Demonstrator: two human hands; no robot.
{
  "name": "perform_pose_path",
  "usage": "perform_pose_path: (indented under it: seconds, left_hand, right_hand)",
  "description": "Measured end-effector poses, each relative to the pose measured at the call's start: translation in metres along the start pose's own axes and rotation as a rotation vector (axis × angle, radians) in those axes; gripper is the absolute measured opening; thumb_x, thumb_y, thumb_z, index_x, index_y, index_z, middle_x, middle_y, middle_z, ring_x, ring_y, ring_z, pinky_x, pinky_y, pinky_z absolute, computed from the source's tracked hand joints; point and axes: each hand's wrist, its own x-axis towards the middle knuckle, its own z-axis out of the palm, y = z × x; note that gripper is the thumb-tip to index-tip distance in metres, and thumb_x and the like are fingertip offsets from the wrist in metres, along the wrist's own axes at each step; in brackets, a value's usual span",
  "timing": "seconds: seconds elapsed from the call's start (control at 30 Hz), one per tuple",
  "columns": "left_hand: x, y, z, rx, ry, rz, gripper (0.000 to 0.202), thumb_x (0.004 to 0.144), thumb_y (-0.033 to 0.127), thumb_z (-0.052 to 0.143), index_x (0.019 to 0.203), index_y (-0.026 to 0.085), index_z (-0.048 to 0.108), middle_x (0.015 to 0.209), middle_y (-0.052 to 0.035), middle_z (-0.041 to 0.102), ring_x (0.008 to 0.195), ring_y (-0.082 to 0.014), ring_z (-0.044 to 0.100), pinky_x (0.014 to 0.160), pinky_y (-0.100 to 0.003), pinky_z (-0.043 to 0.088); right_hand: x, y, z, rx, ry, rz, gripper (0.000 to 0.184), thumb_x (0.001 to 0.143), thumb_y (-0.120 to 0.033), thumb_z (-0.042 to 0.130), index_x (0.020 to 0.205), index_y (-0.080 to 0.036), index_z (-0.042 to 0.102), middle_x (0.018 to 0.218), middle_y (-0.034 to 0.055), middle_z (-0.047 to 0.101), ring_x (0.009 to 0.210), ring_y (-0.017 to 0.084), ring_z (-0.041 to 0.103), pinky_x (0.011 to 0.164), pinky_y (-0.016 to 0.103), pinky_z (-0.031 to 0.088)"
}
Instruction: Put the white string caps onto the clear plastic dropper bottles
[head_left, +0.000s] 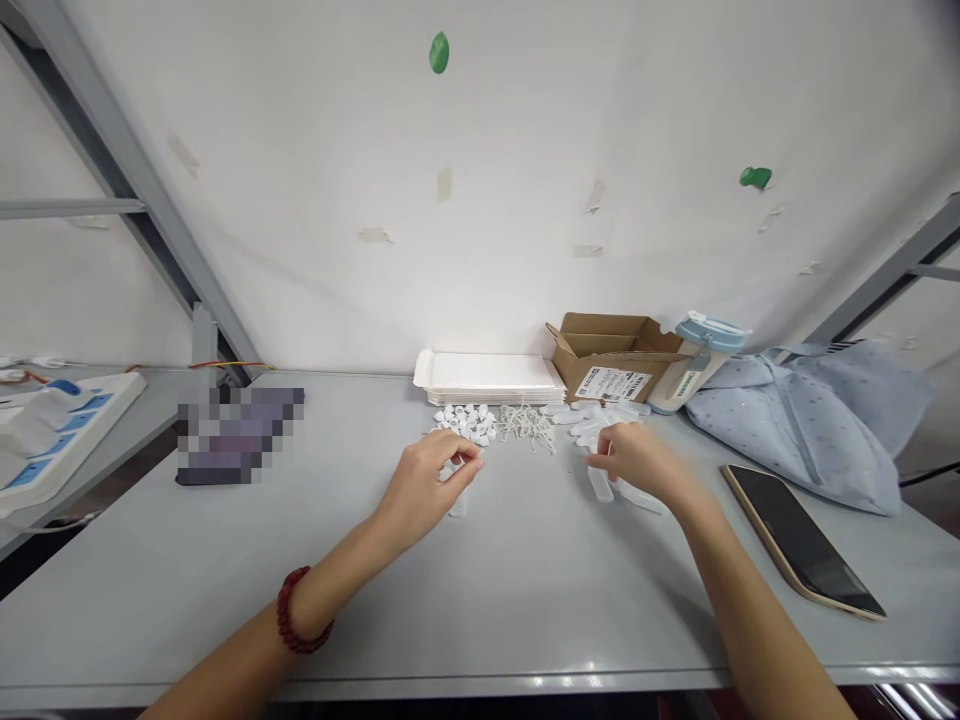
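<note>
My left hand (431,480) hovers low over the table just in front of a pile of small white caps (469,422). Its thumb and forefinger close in a pinch; whatever is between them is too small to make out. Below those fingers a translucent piece (459,504) shows, partly hidden by the hand. On the right, my right hand (634,458) reaches into a scatter of translucent plastic tubes (600,484), fingers curled together and pointing down. Its fingertips cover what they touch. Between the two hands, farther back, lies a heap of thin white loops (529,425).
A stack of flat white boxes (491,372) and an open cardboard box (615,360) stand by the wall. To their right are a cup (694,365), a grey-blue fabric bag (795,425) and a phone (806,540). A power strip (67,430) sits far left.
</note>
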Motion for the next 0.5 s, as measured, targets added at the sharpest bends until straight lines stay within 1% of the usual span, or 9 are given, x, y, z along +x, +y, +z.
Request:
perform_pose_path:
  seconds: [0.07,0.13,0.17,0.23,0.33,0.4,0.5]
  left_hand:
    - [0.0,0.0,0.001,0.01,-0.002,0.006,0.01,0.083,0.019,0.055,0.075,0.019,0.06,0.073,0.0008,0.061,0.073,-0.0132,0.054,0.063,-0.024,0.041]
    - [0.0,-0.001,0.001,0.02,-0.003,0.013,0.01,0.083,0.018,0.055,0.075,0.019,0.06,0.073,0.0007,0.061,0.073,-0.0132,0.054,0.063,-0.024,0.041]
    - [0.0,-0.001,0.001,0.023,-0.006,0.017,0.009,0.083,0.018,0.055,0.075,0.019,0.059,0.074,0.0007,0.061,0.073,-0.0132,0.054,0.063,-0.024,0.042]
    - [0.0,-0.002,0.002,0.024,-0.01,0.022,0.009,0.083,0.018,0.055,0.075,0.019,0.059,0.075,0.0006,0.062,0.074,-0.0132,0.054,0.062,-0.024,0.041]
    - [-0.002,-0.004,0.004,0.021,-0.015,0.03,0.008,0.083,0.017,0.055,0.076,0.02,0.059,0.076,0.0005,0.062,0.074,-0.013,0.055,0.06,-0.023,0.041]
    - [-0.002,-0.004,0.005,0.021,-0.017,0.039,0.009,0.083,0.017,0.055,0.075,0.02,0.059,0.076,0.0004,0.063,0.075,-0.0132,0.055,0.059,-0.022,0.042]
    - [-0.003,-0.004,0.007,0.018,-0.031,0.05,0.009,0.083,0.017,0.055,0.076,0.02,0.059,0.077,-0.0002,0.063,0.076,-0.0141,0.056,0.058,-0.022,0.043]
  right_hand:
    - [-0.002,-0.004,0.002,-0.061,-0.043,0.026,0.022,0.074,-0.026,0.054,0.053,-0.018,0.052,0.057,0.0045,0.061,0.055,0.017,0.054,0.047,0.025,0.028]
    - [-0.003,-0.008,0.005,-0.098,-0.047,0.017,0.022,0.074,-0.025,0.054,0.053,-0.018,0.053,0.061,0.0065,0.062,0.056,0.017,0.054,0.047,0.026,0.028]
    - [-0.003,-0.009,0.006,-0.1,-0.042,0.002,0.021,0.073,-0.026,0.055,0.055,-0.017,0.055,0.065,0.0075,0.063,0.057,0.018,0.055,0.047,0.026,0.028]
    - [-0.004,-0.011,0.01,-0.073,-0.041,-0.045,0.015,0.073,-0.028,0.056,0.064,-0.016,0.06,0.073,0.0086,0.064,0.061,0.018,0.056,0.049,0.026,0.03]
    - [-0.005,-0.014,0.015,0.0,-0.058,-0.146,0.015,0.071,-0.028,0.059,0.078,-0.016,0.065,0.079,0.008,0.065,0.067,0.019,0.058,0.052,0.025,0.034]
    - [-0.007,-0.018,0.018,0.053,-0.049,-0.238,0.014,0.072,-0.026,0.059,0.079,-0.017,0.065,0.077,0.0064,0.065,0.067,0.018,0.058,0.053,0.025,0.035]
    - [-0.013,-0.031,0.021,0.19,0.021,-0.402,0.014,0.078,-0.029,0.056,0.081,-0.018,0.064,0.073,0.0032,0.064,0.062,0.015,0.056,0.055,0.024,0.038]
